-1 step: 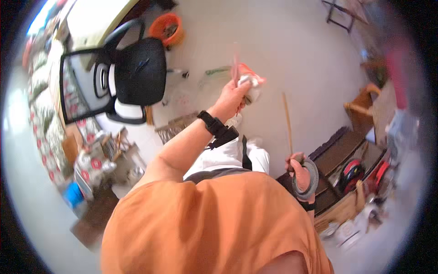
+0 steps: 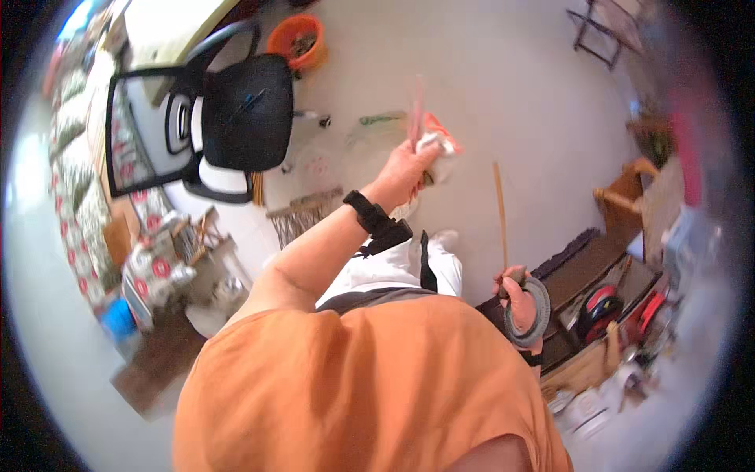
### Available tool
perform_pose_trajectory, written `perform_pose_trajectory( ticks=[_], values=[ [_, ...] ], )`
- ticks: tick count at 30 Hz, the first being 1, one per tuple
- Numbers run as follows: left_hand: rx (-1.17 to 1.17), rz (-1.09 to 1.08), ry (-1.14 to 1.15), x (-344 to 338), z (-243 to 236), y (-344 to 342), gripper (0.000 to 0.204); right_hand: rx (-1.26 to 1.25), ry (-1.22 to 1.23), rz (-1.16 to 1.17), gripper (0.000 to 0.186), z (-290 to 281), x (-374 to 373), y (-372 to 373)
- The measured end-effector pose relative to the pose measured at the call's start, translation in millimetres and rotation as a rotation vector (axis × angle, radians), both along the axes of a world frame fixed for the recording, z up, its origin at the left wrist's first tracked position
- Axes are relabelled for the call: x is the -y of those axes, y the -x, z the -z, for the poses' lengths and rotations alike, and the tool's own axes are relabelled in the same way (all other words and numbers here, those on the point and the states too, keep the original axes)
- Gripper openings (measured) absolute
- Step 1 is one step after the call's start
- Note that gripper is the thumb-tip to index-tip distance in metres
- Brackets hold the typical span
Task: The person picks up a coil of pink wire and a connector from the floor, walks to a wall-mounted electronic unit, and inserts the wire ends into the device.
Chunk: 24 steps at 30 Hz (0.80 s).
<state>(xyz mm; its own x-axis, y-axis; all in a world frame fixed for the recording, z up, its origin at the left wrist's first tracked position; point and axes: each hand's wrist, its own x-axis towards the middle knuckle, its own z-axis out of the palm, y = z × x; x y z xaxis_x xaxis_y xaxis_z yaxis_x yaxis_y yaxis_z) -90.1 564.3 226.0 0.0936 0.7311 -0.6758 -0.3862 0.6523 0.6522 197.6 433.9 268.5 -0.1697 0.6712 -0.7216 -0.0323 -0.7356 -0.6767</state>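
My left hand (image 2: 406, 171) is closed around a crumpled white and orange-red plastic packet (image 2: 442, 149). A pinkish strip (image 2: 418, 110), blurred, rises beside it. Lower right, my right hand (image 2: 515, 297) has its fingers curled, and a thin wooden stick (image 2: 500, 208) runs away from them over the floor. A dark lump (image 2: 515, 275) shows at its thumb; I cannot make out what it is. A grey ribbed ring (image 2: 541, 308) hangs around that hand, near the wrist.
At left stands a black office chair (image 2: 248, 110) beside an orange bucket (image 2: 314, 53) with dark contents. A green strip (image 2: 381, 119) lies on the floor. To the right are a wooden stool (image 2: 621, 193), a dark bench (image 2: 582, 256) and a red-and-black reel (image 2: 602, 311).
The surroundings have shifted slightly to the right in the view. Both hands keep nearly the same pose, and their hold is unchanged.
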Motion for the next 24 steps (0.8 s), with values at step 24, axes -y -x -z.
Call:
perform_pose_trajectory(
  ticks=[24],
  values=[
    [0.267, -0.844, -0.146, 77, -2, -92, 0.024, 0.008, 0.027, -1.274, 0.015, -7, -193, 66]
  ],
)
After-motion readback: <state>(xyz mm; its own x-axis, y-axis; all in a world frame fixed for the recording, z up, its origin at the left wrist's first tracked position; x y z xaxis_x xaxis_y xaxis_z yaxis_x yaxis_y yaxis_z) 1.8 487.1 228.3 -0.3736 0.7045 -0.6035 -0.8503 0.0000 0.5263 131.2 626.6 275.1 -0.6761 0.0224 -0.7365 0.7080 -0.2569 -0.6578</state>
